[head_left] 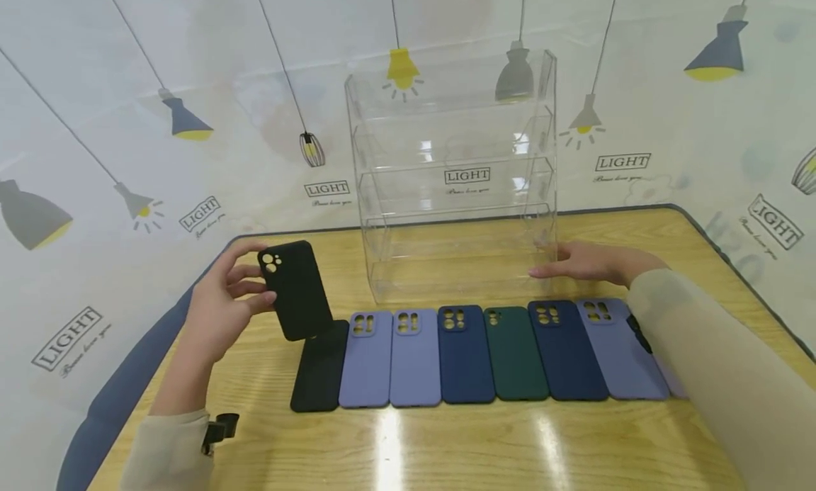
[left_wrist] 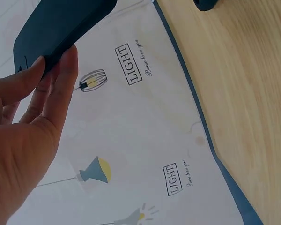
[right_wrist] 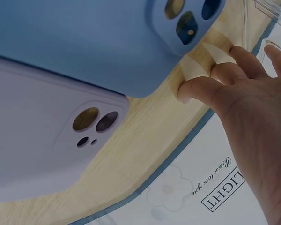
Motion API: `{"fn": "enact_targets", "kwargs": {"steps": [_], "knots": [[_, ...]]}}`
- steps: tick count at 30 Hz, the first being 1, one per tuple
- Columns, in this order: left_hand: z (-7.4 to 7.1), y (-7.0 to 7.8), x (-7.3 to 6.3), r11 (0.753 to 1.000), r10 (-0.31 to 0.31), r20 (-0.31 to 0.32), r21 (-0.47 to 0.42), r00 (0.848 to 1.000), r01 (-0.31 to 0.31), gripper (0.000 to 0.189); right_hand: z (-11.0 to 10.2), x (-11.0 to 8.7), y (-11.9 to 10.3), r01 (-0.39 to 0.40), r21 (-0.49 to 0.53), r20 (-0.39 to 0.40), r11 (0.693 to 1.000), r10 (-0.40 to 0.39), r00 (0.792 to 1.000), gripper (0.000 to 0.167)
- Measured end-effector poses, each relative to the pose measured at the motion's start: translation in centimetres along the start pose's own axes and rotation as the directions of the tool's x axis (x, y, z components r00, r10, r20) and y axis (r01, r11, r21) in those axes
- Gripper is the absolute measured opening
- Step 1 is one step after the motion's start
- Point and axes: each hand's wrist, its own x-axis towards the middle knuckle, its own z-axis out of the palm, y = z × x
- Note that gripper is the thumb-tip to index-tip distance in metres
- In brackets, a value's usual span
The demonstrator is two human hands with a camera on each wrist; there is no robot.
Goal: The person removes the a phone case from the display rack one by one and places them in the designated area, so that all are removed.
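Note:
In the head view my left hand (head_left: 219, 300) pinches a black phone case (head_left: 299, 292) at its left edge, thumb on one face and fingers on the other. The case stands tilted above the left end of a row, overlapping another black case (head_left: 321, 370). It also shows in the left wrist view as a dark case (left_wrist: 61, 30) between thumb and fingers of the left hand (left_wrist: 33, 122). Over on the right, my right hand (head_left: 589, 261) grips the lower right side of a clear tiered rack (head_left: 459, 250), thumb in front, a finger behind the side panel.
Beside the black case lie lilac cases (head_left: 366, 363), a navy case (head_left: 467, 363), a green case (head_left: 518, 356) and another navy case (head_left: 569, 356). At the right end, a pale purple case (right_wrist: 42, 126) is partly under my sleeve. A printed cloth (head_left: 255, 165) rises behind the wooden table (head_left: 472, 448).

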Motion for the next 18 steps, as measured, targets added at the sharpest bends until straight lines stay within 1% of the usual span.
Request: {"fn": "enact_targets", "kwargs": {"steps": [2,4,7,11,14,16,18], "knots": [[-0.4,-0.7,-0.2,0.999,-0.036,0.029,-0.032,0.999,0.037,0.083,0.0,0.0,0.0,0.006,0.002,-0.001,1.000,-0.006,1.000,0.109],[-0.8,-1.5,-0.3,0.996,-0.071,0.062,-0.041,0.995,0.074,0.084,0.0,0.0,0.0,0.009,0.001,-0.001,1.000,-0.009,1.000,0.109],[-1.4,-2.7,-0.6,0.992,-0.115,0.103,-0.029,0.988,0.119,0.085,0.1,0.0,0.1,0.012,0.001,-0.001,1.000,-0.012,1.000,0.109],[-2.3,-4.4,-1.0,0.984,-0.169,0.153,-0.025,0.974,0.175,0.086,0.1,0.1,0.1,0.010,0.006,-0.001,1.000,-0.010,1.000,0.109],[-3.1,-5.5,-1.2,0.977,-0.205,0.211,-0.010,0.956,0.212,0.086,0.0,0.3,0.1,0.009,0.008,-0.003,1.000,-0.009,1.000,0.110],[-3.6,-6.1,-1.3,0.972,-0.229,0.258,0.009,0.939,0.235,0.086,0.0,0.3,0.2,0.008,0.007,-0.005,1.000,-0.008,1.000,0.110],[-3.8,-6.6,-1.2,0.965,-0.255,0.304,0.025,0.918,0.260,0.085,0.1,0.3,0.2,0.006,0.008,-0.007,1.000,-0.005,1.000,0.110]]}}
